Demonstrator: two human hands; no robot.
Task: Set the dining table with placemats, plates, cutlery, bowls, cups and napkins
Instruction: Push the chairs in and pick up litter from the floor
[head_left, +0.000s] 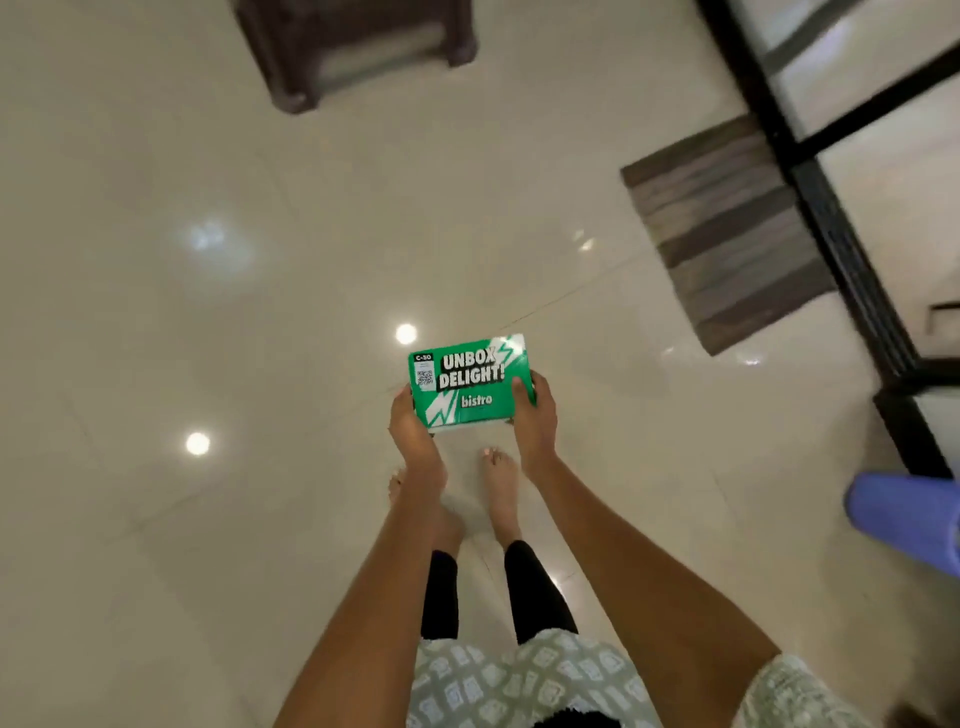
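I hold a green box (467, 382) printed "UNBOX DELIGHT! bistro" in front of me, above the glossy floor. My left hand (413, 434) grips its left side from below, fingers curled under the edge. My right hand (532, 415) grips its right side, with the thumb on the top face. The box lies roughly flat, lid up, and its contents are hidden. No dining table is in view.
Cream tiled floor (234, 312) stretches all around my bare feet. A dark brown stool (358, 47) stands at the top. A grey striped mat (727, 228) lies before a black-framed glass door (841, 218) on the right. A blue-purple object (904, 519) is at the right edge.
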